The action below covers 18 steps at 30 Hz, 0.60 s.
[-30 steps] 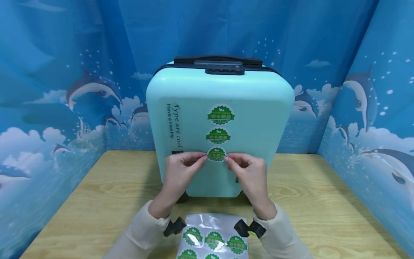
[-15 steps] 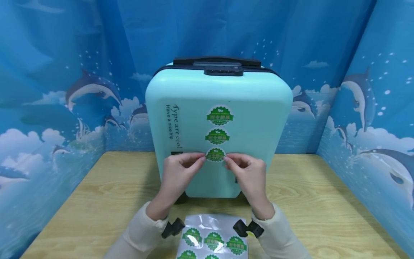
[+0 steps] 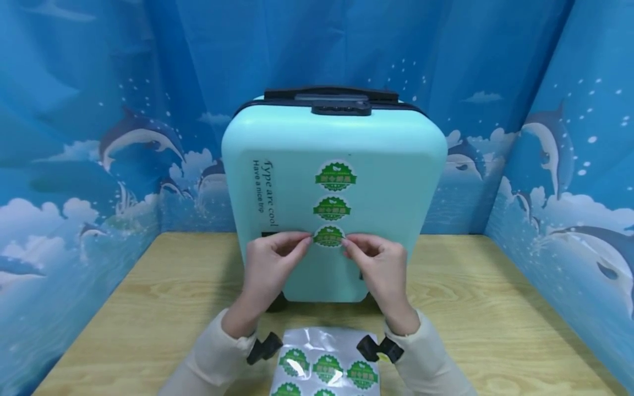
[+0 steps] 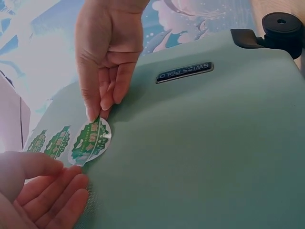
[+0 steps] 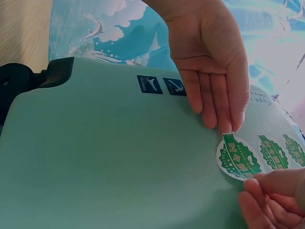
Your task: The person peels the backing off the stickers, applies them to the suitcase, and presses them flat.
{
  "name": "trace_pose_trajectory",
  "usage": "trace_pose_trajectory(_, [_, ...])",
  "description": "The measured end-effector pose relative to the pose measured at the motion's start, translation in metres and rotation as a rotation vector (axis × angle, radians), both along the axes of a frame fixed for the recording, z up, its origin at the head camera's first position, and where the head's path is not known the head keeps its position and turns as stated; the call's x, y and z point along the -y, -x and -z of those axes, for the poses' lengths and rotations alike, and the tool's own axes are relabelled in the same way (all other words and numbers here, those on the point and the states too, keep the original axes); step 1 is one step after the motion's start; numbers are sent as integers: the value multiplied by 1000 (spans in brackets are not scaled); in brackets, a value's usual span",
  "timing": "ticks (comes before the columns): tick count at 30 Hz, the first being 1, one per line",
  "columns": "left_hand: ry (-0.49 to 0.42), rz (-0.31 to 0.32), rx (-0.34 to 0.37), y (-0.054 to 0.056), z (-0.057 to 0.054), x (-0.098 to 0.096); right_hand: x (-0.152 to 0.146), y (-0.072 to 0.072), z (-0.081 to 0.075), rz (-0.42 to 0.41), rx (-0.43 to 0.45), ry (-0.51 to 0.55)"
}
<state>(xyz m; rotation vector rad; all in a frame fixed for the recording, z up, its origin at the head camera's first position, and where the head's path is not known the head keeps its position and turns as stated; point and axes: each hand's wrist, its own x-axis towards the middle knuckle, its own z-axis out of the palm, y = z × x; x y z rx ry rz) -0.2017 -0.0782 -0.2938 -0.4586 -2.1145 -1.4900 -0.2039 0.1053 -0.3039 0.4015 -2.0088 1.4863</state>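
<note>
A mint-green suitcase (image 3: 327, 280) stands upright on the wooden table. Two round green-and-white stickers, an upper sticker (image 3: 335, 176) and a middle sticker (image 3: 332, 209), sit one above the other on its front. Just below them is a third sticker (image 3: 329, 237), held by its two side edges. My left hand (image 3: 269, 267) pinches the left edge between thumb and index finger; my right hand (image 3: 382, 267) pinches the right edge. In the left wrist view this sticker (image 4: 90, 143) lies close against the shell, slightly bowed. Whether its back fully touches cannot be told.
A glossy sheet (image 3: 327, 338) with several more green stickers lies on the table (image 3: 148, 308) between the forearms. Blue dolphin-print curtains (image 3: 198, 66) surround the table's back and sides. A black wheel (image 4: 282, 28) shows at the suitcase's lower corner.
Both hands keep pinching the sticker at nearly the same spot. The left fingertips have shifted very slightly left, and the whole head view has drifted a little.
</note>
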Motion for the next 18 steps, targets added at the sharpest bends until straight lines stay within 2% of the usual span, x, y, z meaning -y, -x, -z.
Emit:
trace_pose_trajectory(3, [16,-25,-61,1,2,-2,-1,1,1,1,-6,-6])
trace_pose_trajectory(7, [19,-43,-97,0,3,-2,-2,2,2,-8,-18,-4])
trace_pose_trajectory(12, [19,-33,-113,0,3,-3,-2,1,1,-13,-23,-2])
trace_pose_trajectory(18, [25,-11,-92,3,5,-4,-3,0,-1,-12,-22,-10])
